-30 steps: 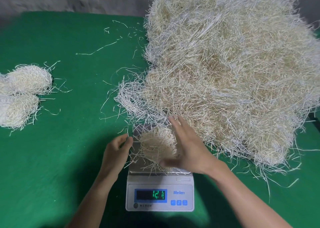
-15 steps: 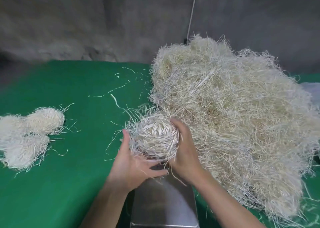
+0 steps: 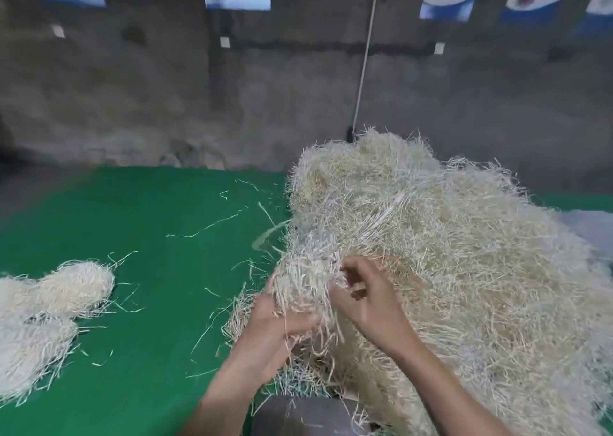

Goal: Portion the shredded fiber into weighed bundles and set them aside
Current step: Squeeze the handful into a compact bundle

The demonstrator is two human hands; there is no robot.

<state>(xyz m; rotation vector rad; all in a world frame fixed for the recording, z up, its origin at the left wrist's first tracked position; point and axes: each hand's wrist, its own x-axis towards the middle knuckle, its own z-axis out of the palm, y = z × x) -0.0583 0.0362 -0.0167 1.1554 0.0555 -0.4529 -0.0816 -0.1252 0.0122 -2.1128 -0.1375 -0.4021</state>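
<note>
A pale bundle of shredded fiber [image 3: 300, 279] is held up in front of me, above the table. My left hand [image 3: 277, 323] grips it from below with fingers curled into the strands. My right hand [image 3: 365, 298] pinches strands at the bundle's right side. Behind and to the right rises the large heap of shredded fiber [image 3: 447, 253]. The steel pan of the scale [image 3: 298, 415] shows at the bottom edge, with only loose strands on it; its display is out of view. Finished bundles [image 3: 49, 309] lie at the left.
A green cloth covers the table [image 3: 149, 303], scattered with loose strands [image 3: 202, 228]. A grey concrete wall [image 3: 166, 87] with posters stands behind, and a thin cord [image 3: 365, 54] hangs down it.
Both hands lifted the bundle off the scale and raised it toward the heap. My head tilted up, so the scale slid to the bottom edge. My right hand now pinches strands instead of cupping.
</note>
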